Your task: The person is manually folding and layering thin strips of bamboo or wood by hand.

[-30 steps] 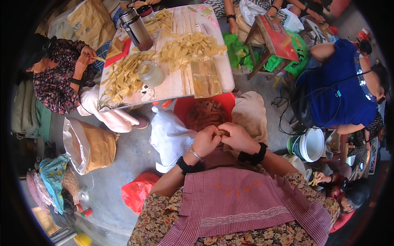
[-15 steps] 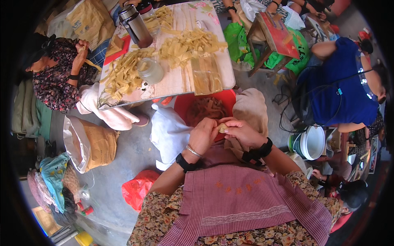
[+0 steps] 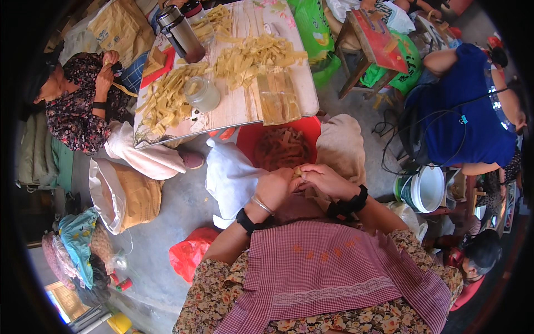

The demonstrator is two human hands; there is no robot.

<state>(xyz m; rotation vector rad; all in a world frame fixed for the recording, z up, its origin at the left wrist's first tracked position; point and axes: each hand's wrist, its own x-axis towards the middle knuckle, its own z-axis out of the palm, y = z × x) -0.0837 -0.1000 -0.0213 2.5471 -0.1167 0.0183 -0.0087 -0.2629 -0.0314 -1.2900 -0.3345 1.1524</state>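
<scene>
My left hand (image 3: pixel 273 188) and my right hand (image 3: pixel 332 181) meet over my lap with fingertips pinched together. Between them is a small yellowish, folded-looking piece (image 3: pixel 298 171), mostly covered by the fingers. Just beyond my hands stands a red bucket (image 3: pixel 245 142) holding brownish-pink strips (image 3: pixel 282 146). On the table (image 3: pixel 231 114) ahead lie heaps of pale yellow flat strips (image 3: pixel 253 55). A clear flat packet (image 3: pixel 278 99) of similar strips rests at its near edge, and a glass jar (image 3: pixel 202 96) of cloudy liquid stands among the strips.
A steel thermos (image 3: pixel 181 34) stands on the table. A person (image 3: pixel 83 100) sits at left, another in blue (image 3: pixel 467 111) at right. Around me are a brown paper sack (image 3: pixel 136 197), a red plastic bag (image 3: pixel 192 251), a white bucket (image 3: pixel 427 189) and a red-topped stool (image 3: pixel 378 42).
My fingers have closed further over the yellowish piece, so less of it shows. Beyond the table, a green bag now stands taller, and the other person's hand there has gone from view.
</scene>
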